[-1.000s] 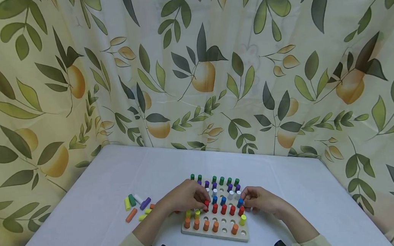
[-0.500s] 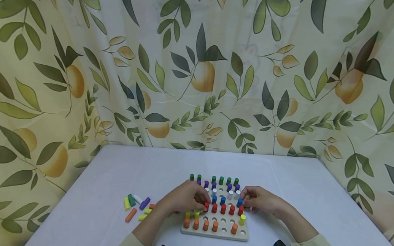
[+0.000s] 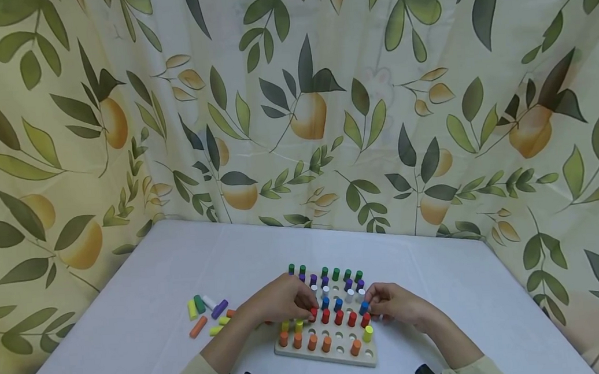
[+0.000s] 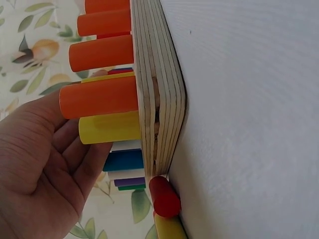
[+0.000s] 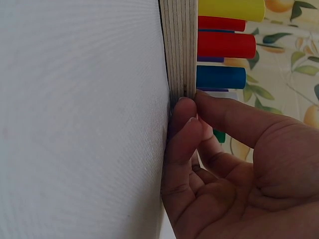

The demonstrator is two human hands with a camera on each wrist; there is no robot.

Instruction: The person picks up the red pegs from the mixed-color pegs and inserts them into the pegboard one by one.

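A wooden pegboard (image 3: 326, 356) lies on the white table, with coloured pegs standing in rows. My left hand (image 3: 289, 298) reaches over its left side and pinches a red peg (image 3: 313, 313) at the left end of the red row. In the left wrist view, orange pegs (image 4: 99, 97) and a yellow peg (image 4: 109, 128) partly hide those fingertips. At the board's right edge, my right hand (image 3: 401, 304) grips the rim, thumb on top and fingers against the side, as the right wrist view shows. Right by that thumb stands a blue peg (image 5: 221, 77).
Loose pegs lie left of the board, among them an orange peg (image 3: 198, 327), a purple peg (image 3: 220, 309) and a green peg (image 3: 199, 303). Against the board's side rests a loose red peg (image 4: 164, 196), with a yellow peg (image 4: 170, 227) beside it. A patterned curtain (image 3: 297, 152) hangs behind the table.
The red peg under my left fingertips sits slightly lower than a second ago. My right hand stays at the board's edge.
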